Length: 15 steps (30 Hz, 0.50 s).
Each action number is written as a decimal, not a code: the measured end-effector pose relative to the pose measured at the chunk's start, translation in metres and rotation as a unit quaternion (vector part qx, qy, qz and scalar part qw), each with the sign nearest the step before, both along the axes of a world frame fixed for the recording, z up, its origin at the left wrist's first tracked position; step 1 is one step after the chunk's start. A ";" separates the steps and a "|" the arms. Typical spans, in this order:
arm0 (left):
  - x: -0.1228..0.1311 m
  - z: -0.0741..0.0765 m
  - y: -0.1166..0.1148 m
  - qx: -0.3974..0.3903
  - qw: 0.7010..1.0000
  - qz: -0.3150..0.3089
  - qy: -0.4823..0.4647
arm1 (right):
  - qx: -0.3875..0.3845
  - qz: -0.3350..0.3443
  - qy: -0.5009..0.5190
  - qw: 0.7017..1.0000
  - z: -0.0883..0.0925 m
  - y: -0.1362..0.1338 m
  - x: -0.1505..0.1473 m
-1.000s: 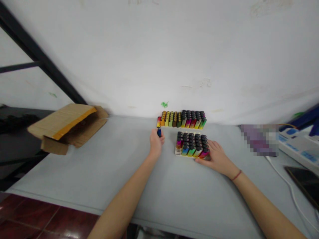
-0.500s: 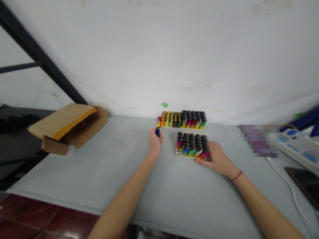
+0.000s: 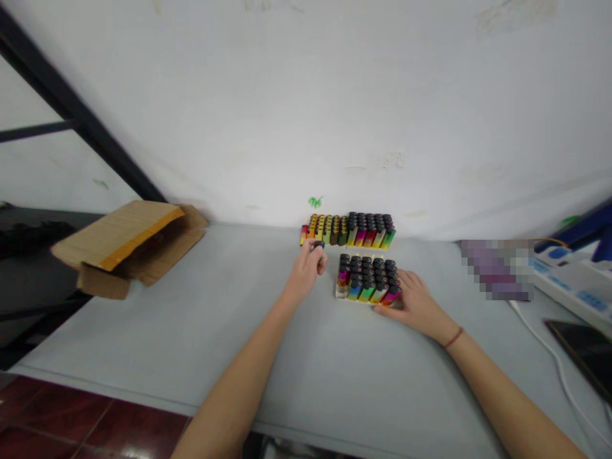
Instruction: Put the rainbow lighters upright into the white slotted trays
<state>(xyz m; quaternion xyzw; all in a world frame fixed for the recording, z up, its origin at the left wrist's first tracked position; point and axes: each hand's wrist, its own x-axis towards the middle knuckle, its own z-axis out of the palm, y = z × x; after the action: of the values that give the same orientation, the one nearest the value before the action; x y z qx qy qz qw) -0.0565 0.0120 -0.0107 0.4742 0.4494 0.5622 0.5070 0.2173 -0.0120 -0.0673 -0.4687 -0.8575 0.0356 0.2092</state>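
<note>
A lighter (image 3: 319,245) is just left of the tray (image 3: 340,296), pinched in the fingers of the left hand (image 3: 305,268). The right hand (image 3: 421,305) touches the tray's right side, thumb and fingers spread wide. Upright lighters (image 3: 370,274) stand in the tray; rows of others (image 3: 351,231) stand behind it on the worktop (image 3: 329,370). A carton (image 3: 131,233) lies well left of the tray.

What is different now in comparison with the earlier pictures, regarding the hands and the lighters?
The left hand has moved a little to the right and turned; the dark blue lighter it grips now shows less. Nothing was visibly released. The right hand stays against the front group of lighters; the back rows of lighters and cardboard box are unchanged.
</note>
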 end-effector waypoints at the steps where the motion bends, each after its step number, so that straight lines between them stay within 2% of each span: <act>1: -0.003 0.001 -0.002 0.022 0.999 -0.033 0.035 | 0.000 0.000 -0.001 1.000 0.000 0.000 0.000; 4: -0.012 0.007 -0.006 0.084 0.979 -0.091 0.161 | -0.002 -0.003 -0.002 1.000 0.000 0.000 0.000; 8: -0.021 0.016 -0.005 0.178 0.938 -0.082 0.287 | -0.001 -0.001 0.001 1.000 0.001 0.000 0.000; 11: -0.024 0.020 -0.003 0.166 0.928 -0.121 0.312 | 0.000 0.004 0.000 1.000 0.001 0.000 0.000; 15: -0.025 0.020 -0.003 0.113 0.937 -0.160 0.288 | 0.003 0.002 -0.002 1.000 0.002 0.000 0.000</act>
<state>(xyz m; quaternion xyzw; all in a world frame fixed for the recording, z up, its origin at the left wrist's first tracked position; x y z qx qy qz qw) -0.0814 0.0088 0.0092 0.7356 0.4275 0.3605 0.3823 0.2174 -0.0121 -0.0656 -0.4662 -0.8591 0.0327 0.2087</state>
